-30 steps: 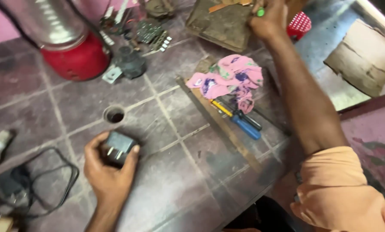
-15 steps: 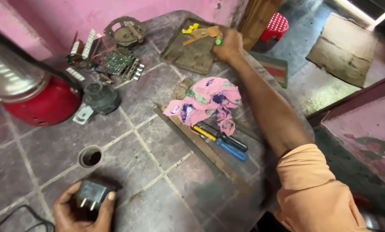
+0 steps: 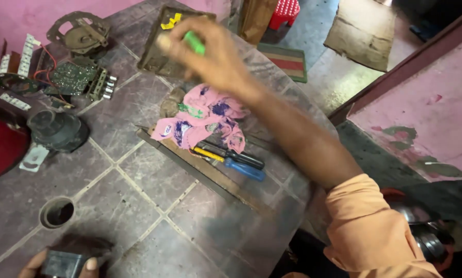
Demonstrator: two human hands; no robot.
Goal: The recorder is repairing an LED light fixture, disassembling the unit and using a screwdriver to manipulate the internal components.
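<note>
Pink walls stand around a low tiled table (image 3: 138,170) made of dull purple-grey squares, and it is full of small bits and tools. Take the pink patterned cloth (image 3: 202,121) near the middle as the marker. Just above the cloth, the right hand (image 3: 210,56) is up in the air, its fingers curled and pressed around a small green thing (image 3: 194,42). The hand is blurry, so I cannot tell what the green thing is, but it looks like a little tool or pen. Far down and to the left of the cloth, at the bottom edge, the left hand (image 3: 61,263) grips a small dark box (image 3: 61,263) with its fingers wrapped round it. Only part of that hand shows. Just below the cloth lie a blue-handled screwdriver (image 3: 244,169) and a black-handled one (image 3: 238,157), side by side on a long flat metal strip (image 3: 205,172). Up and to the left of the cloth sits a green circuit board (image 3: 76,77) with wires. Left of the cloth is a round dark part (image 3: 58,129), and past it a red rounded thing (image 3: 2,144). Above the cloth lies a dark flat tray (image 3: 159,49) with yellow bits. It looks like the work is at an early point: the green thing is picked up and the box is held, but the two are well apart and nothing has been done to the box yet.
</note>
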